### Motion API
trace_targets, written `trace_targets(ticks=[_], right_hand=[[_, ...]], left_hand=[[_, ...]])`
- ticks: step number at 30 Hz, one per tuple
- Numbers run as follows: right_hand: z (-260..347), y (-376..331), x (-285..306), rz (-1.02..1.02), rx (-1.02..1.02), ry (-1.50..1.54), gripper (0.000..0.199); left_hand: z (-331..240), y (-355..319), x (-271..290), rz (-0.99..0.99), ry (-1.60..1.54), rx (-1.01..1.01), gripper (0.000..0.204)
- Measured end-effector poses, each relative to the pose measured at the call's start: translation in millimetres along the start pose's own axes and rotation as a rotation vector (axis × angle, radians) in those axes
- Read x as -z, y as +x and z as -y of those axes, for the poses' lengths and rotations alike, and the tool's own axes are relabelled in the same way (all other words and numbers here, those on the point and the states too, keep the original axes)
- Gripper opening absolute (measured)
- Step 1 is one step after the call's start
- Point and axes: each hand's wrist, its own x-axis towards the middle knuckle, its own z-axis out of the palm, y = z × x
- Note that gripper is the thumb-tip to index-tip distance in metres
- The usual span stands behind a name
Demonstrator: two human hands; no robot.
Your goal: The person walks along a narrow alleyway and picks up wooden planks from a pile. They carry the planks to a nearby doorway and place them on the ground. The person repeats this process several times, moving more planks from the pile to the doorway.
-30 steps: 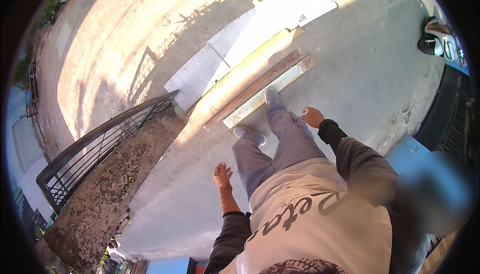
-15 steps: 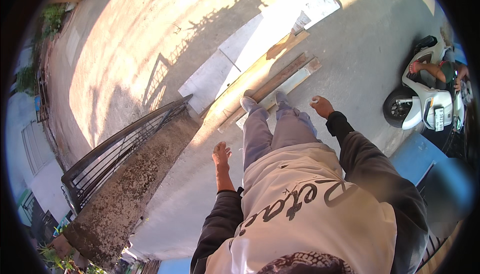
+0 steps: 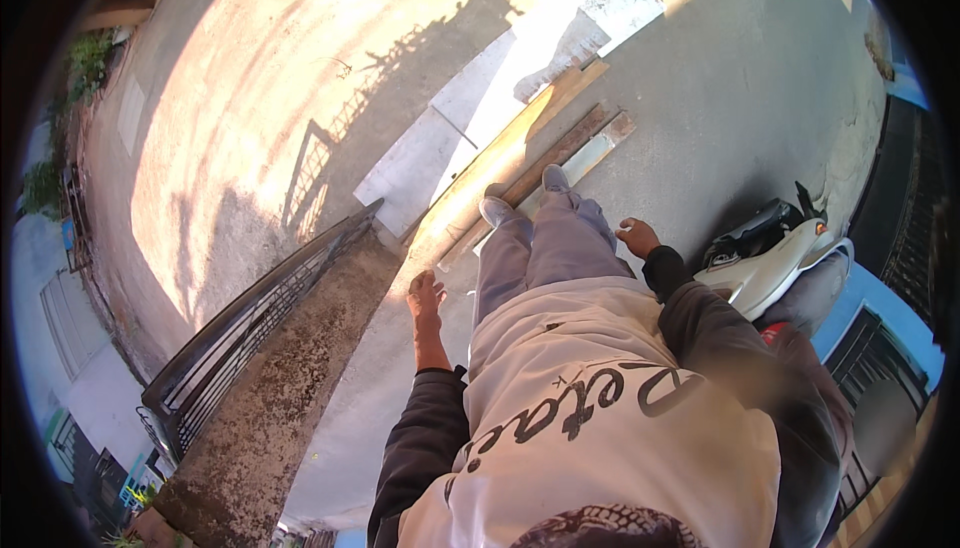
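Note:
My left hand (image 3: 427, 293) hangs at my side over the pavement, fingers loosely bent and a little apart, holding nothing I can see. On the other side, my right hand (image 3: 638, 237) is curled with its fingertips together. A pale spot shows at its fingertips, too small to name. Beyond my feet lie several long boards: a yellowish wooden plank (image 3: 500, 163), a narrow brown plank (image 3: 556, 156) and a whitish strip (image 3: 592, 151). Behind them large white flat sheets (image 3: 420, 153) lie on the ground. Both hands are apart from the boards.
A dark metal railing (image 3: 250, 323) stands along a stained concrete ledge (image 3: 290, 368) at my left. Close on my right is a white scooter (image 3: 765, 273), partly hidden by my arm, with someone on it. A blue wall with a dark gate (image 3: 880, 353) stands behind it.
The scooter and its rider have come nearer and lower along my right side. My feet have moved slightly onto the boards' near side, and both hands have swung a little to the left.

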Motion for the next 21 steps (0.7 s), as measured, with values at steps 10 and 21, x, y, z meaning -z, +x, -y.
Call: trace_targets(ticks=[10,21], right_hand=[[12,70,60,0.120,0.126,-0.025,0.046],[44,187,106,0.286,0.420,-0.515,0.047]], left_hand=[[17,-35,-45,-0.055,-0.193,-0.046,0.042],[110,-128,-208,-0.175,-0.606,0.071,0.055]])
